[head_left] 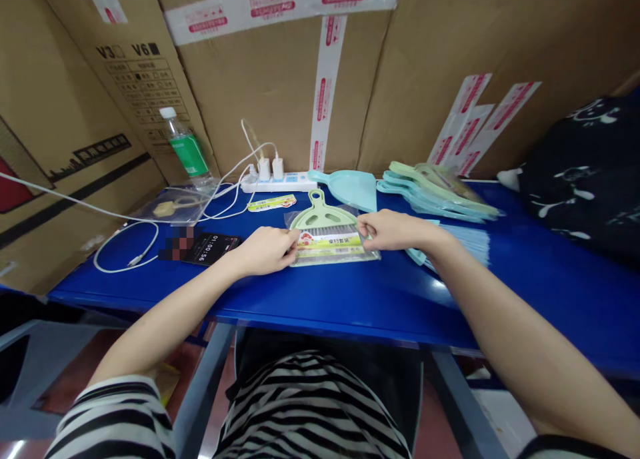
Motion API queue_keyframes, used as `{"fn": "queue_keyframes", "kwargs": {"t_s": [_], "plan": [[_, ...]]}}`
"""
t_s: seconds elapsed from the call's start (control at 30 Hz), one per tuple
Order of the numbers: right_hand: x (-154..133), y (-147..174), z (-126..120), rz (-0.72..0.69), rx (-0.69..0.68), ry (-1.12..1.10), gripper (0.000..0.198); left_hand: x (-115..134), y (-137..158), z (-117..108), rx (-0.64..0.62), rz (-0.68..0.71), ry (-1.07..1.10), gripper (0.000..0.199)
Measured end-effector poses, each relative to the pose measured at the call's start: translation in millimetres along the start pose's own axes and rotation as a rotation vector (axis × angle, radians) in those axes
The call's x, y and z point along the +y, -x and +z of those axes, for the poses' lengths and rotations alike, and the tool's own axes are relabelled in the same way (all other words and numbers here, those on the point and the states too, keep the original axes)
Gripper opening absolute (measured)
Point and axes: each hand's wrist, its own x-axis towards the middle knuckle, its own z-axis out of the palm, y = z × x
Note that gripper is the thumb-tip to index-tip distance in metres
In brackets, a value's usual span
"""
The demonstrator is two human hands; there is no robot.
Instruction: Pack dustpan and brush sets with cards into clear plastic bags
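both hands on the pale green plastic dustpan-and-brush set in a clear bag (325,217), flat on the blue bench (380,296) in front of the person. left hand (269,250) grip pinches its left edge, right hand (393,230) grip pinches the right. step looks like handling the bag edges; next move probably calls for light, even fingers on thin film. yellow-green printed card (330,247) inside: upside down, chinese-looking, too small to read. black phone (215,248) reads 01:00:56 (sideways). brown cardboard panel (137,72): v3, v6, v6 box filled.
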Motion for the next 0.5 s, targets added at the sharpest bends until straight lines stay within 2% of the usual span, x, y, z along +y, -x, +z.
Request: {"fn": "queue_keyframes", "kwargs": {"t_s": [0.2, 0.37, 0.5], "plan": [[1.0, -2.0, 2.0, 0.028, 0.044, 0.104, 0.013, 1.5, 3.4, 0.8, 0.031, 0.165, 0.054, 0.02], [1.5, -3.7, 3.4, 0.064, 0.105, 0.151, 0.019, 0.8, 5.8, 0.9, 0.053, 0.32, 0.104, 0.009], [1.6, -3.9, 3.5, 0.082, 0.147, 0.155, 0.024, -1.2, 3.9, 6.2, 0.122, 0.394, 0.056, 0.015]]}}
